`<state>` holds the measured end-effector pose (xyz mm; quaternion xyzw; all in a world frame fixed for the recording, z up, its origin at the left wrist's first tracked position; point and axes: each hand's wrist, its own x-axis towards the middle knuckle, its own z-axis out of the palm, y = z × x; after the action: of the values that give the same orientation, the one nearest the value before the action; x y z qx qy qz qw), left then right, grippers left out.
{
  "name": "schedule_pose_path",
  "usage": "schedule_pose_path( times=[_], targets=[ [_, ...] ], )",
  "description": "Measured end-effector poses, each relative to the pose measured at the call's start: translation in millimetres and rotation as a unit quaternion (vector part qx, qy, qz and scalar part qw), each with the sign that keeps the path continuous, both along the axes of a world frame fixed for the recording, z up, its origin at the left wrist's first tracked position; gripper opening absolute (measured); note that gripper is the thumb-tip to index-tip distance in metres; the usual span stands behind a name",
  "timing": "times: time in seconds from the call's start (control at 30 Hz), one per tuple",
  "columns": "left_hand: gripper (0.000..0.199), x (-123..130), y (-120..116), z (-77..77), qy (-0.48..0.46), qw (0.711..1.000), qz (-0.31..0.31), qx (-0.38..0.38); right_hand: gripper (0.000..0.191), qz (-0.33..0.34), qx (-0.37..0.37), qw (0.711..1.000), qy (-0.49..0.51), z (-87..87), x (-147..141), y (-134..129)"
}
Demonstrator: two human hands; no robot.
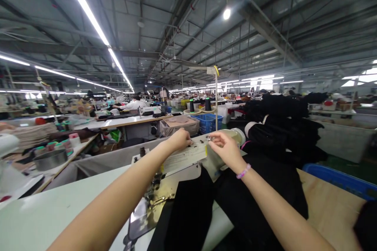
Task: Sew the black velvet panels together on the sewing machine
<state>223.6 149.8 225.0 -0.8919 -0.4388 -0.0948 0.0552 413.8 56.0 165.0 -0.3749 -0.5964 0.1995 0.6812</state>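
Observation:
A sewing machine [216,160] stands in front of me, with a printed sheet [185,160] on its near face. Over the left part of its top, my left hand [180,140] has its fingers curled together; whatever they hold is hidden. Several small dark parts lie on the machine's top between my hands. My right hand [226,149] pinches a small shiny metal piece [209,138], too small to name exactly, between thumb and fingers. Below are the metal presser and plate area [160,200] and black fabric [188,211] spread across the machine bed.
A thread stand pole [216,98] rises behind the machine, near two black thread cones [207,104]. A blue basket [209,122] stands beyond. Piled black fabric [282,125] and a blue crate [338,180] are at right. A pale tabletop [59,215] extends left.

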Motion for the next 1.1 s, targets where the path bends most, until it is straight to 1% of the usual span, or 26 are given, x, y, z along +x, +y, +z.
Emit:
schedule_pose_path(
  times=[0.1,0.17,0.23,0.33,0.4,0.43,0.5,0.6,0.67,0.73,0.83,0.93,1.03,1.1],
  targets=[
    [0.027,-3,4,-2.3,-0.002,1.0,-0.006,-0.019,0.021,-0.021,0.024,0.998,-0.058,1.8,7,3],
    [0.027,-4,4,-0.2,-0.017,1.0,0.005,-0.016,0.02,-0.03,0.038,0.995,-0.085,3.7,9,6],
    [0.029,-6,3,7.7,-0.039,0.999,0.02,-0.006,0.019,-0.037,0.046,0.993,-0.105,6.1,10,12],
    [0.035,-11,-4,26.6,-0.061,0.998,0.026,0.0,0.017,-0.049,0.049,0.989,-0.13,10.9,10,28],
    [0.031,-16,-15,34.6,-0.052,0.998,0.014,-0.019,0.017,-0.056,0.04,0.986,-0.149,15.1,7,43],
    [0.027,-18,-23,35.0,-0.041,0.999,0.008,-0.034,0.017,-0.056,0.03,0.985,-0.163,17.2,4,51],
    [0.019,-23,-42,28.4,-0.016,0.998,-0.001,-0.056,0.016,-0.041,0.0,0.978,-0.206,21.0,-4,65],
    [0.012,-29,-70,8.4,-0.004,0.999,0.004,-0.049,0.012,0.003,-0.051,0.955,-0.293,24.5,-21,81],
    [0.013,-31,-83,-3.1,-0.012,0.999,0.015,-0.03,0.016,0.027,-0.078,0.936,-0.342,26.6,-31,88],
    [0.017,-33,-90,-9.7,-0.024,0.999,0.025,-0.014,0.021,0.044,-0.102,0.919,-0.379,30.0,-38,92],
    [0.019,-35,-90,-12.3,-0.041,0.998,0.041,0.003,0.025,0.062,-0.134,0.895,-0.422,38.0,-42,97],
    [0.02,-35,-84,-11.9,-0.059,0.996,0.062,0.012,0.027,0.069,-0.162,0.877,-0.448,45.7,-45,103],
    [0.024,-34,-74,-11.4,-0.077,0.994,0.076,0.014,0.026,0.057,-0.174,0.871,-0.455,48.8,-48,104],
    [0.026,-35,-67,-11.0,-0.085,0.993,0.081,0.012,0.023,0.039,-0.165,0.877,-0.449,48.1,-49,98]
  ],
)
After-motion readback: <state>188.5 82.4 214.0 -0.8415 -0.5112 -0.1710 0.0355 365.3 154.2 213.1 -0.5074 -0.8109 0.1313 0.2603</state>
